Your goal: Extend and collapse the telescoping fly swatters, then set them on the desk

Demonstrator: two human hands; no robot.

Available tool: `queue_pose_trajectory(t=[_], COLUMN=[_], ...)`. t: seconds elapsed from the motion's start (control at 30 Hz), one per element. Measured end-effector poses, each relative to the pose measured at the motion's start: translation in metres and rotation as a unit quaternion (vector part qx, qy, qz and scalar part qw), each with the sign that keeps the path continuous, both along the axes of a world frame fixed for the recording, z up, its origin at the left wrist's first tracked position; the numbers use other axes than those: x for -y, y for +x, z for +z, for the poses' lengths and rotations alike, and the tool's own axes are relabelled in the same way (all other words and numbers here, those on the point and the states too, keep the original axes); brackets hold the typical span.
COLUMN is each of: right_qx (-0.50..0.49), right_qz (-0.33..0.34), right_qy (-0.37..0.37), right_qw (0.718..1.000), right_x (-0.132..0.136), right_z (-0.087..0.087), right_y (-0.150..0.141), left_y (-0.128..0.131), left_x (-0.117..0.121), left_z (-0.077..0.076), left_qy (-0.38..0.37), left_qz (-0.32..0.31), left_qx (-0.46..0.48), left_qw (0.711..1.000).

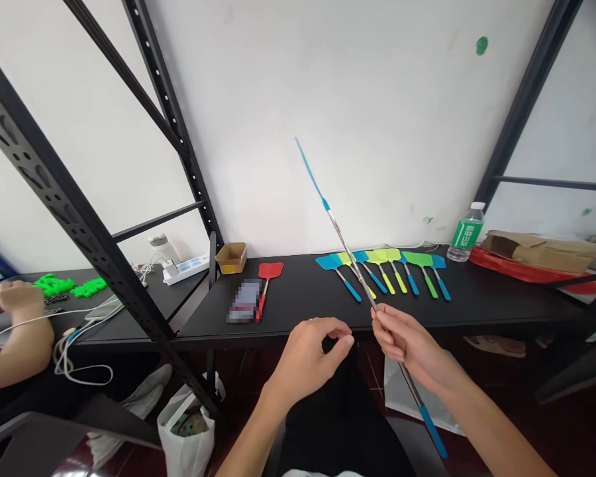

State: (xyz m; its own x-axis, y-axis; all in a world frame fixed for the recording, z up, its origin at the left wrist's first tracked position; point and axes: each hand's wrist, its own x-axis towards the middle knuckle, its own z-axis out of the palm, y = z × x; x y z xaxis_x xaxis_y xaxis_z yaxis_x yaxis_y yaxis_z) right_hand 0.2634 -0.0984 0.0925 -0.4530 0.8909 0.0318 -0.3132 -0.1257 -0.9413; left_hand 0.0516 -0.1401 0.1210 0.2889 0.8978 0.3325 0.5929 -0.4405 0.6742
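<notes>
A fly swatter [341, 235] with a blue head and blue handle is in my right hand [407, 341], seen with its head edge-on. My fingers and thumb close around its long metal rod, the handle slanting down to the lower right and the head pointing up to the left. Just left of the rod is my left hand [310, 354], fingers curled and thumb tip close to the index finger, with nothing visible in it. Beyond both hands, several shorter blue, yellow and green fly swatters [396, 270] lie in a row on the black shelf [298, 301].
A red fly swatter [271, 271] lies left, beside a pixelated flat object [246, 301] and a small cardboard box [231, 257]. A water bottle [467, 233] stands right, near brown packaging [539, 252]. Black metal posts [79, 192] frame the shelf. Another person's arm [22, 338] rests left.
</notes>
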Motion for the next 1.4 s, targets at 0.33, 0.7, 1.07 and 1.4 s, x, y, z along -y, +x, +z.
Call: queue_pose_trajectory(t=[0.33, 0.7, 1.07, 1.4], right_qx=[-0.295, -0.404, -0.377, -0.318], right_qz=[-0.105, -0.158, -0.208, -0.188], right_qy=[-0.035, -0.178, -0.155, -0.053], right_qw=[0.949, 0.884, 0.889, 0.928], right_x=[-0.026, -0.030, -0.028, -0.024], right_z=[0.001, 0.002, 0.011, 0.018], right_y=[-0.029, -0.006, 0.013, 0.020], left_y=[0.035, 0.023, 0.035, 0.032], left_x=[-0.013, -0.025, -0.015, -0.013], left_z=[-0.033, -0.036, -0.032, -0.020], left_qy=[-0.089, -0.014, -0.045, -0.252], left_qz=[-0.062, 0.068, 0.021, -0.124], left_qx=[0.048, -0.109, -0.147, 0.097], left_qw=[0.993, 0.992, 0.988, 0.955])
